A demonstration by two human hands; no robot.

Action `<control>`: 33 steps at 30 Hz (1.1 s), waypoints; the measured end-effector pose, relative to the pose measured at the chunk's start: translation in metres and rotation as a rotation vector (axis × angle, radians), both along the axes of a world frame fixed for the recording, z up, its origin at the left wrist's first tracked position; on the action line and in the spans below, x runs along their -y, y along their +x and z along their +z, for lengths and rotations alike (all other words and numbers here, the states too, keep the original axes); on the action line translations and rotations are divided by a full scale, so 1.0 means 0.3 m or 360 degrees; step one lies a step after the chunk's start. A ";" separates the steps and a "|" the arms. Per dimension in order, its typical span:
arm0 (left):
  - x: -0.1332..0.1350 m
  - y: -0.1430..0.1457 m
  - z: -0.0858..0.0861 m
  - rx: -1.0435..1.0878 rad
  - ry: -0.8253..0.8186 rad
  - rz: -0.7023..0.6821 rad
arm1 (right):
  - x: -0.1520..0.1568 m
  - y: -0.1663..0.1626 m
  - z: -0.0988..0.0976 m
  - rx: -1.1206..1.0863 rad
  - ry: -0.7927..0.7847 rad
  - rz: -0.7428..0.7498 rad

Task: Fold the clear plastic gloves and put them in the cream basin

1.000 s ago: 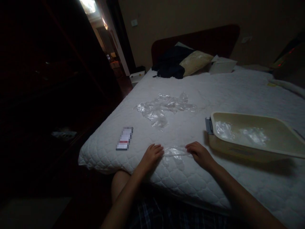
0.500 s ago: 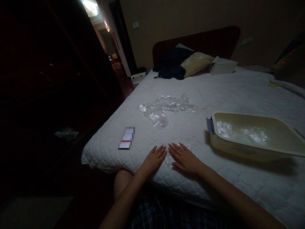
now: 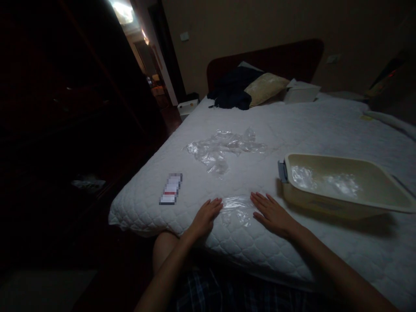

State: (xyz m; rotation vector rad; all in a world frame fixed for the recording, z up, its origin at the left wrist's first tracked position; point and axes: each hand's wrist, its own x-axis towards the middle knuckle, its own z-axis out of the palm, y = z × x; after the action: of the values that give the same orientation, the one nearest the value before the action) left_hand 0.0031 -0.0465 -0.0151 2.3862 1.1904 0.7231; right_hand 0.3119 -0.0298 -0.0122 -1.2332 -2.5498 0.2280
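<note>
A small clear plastic bag (image 3: 238,210) lies flat on the white quilted mattress cover (image 3: 273,262) near the bed's front edge. My left hand (image 3: 206,215) rests at the bag's left edge, fingers stretched out and palm down. On its right side, my right hand (image 3: 270,212) lies flat with the fingers extended, at the edge of the plastic. Neither hand grips anything. Farther up the bed, a crumpled heap of clear plastic bags (image 3: 224,147) is spread out. To the right stands a cream plastic storage bin (image 3: 334,206) with clear plastic (image 3: 341,184) inside it.
A pixelated phone-like rectangle (image 3: 171,189) lies left of my left hand. Dark clothing (image 3: 230,89), a beige pillow (image 3: 266,89) and a white box (image 3: 302,92) sit by the wooden headboard (image 3: 292,54). The bed's left side drops to a dark floor.
My right hand has slid to the right, away from my left hand. The small plastic bag between them is now uncovered and looks more spread out.
</note>
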 end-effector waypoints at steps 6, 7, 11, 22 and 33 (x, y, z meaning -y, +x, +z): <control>-0.014 0.028 0.020 0.0979 -0.0254 0.0726 | -0.002 -0.017 -0.007 -0.0145 -0.0034 -0.0067; -0.014 0.036 0.029 0.0949 -0.0264 0.0790 | -0.003 -0.020 -0.001 -0.0201 -0.0045 -0.0090; -0.015 0.064 0.057 0.0653 -0.0317 0.0870 | -0.022 -0.032 0.035 -0.0619 -0.0076 -0.0363; -0.059 0.063 0.073 0.0706 -0.0724 0.0671 | -0.113 -0.025 0.022 -0.1172 -0.0812 -0.0611; -0.062 0.091 0.059 0.1141 -0.0863 0.0589 | -0.099 -0.047 0.057 -0.1297 -0.0848 -0.0531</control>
State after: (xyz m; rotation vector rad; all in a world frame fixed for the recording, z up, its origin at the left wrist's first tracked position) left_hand 0.0304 -0.0280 0.0025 1.3063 1.2817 1.0760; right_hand 0.2977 -0.0001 0.0050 -1.3340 -1.5978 1.1202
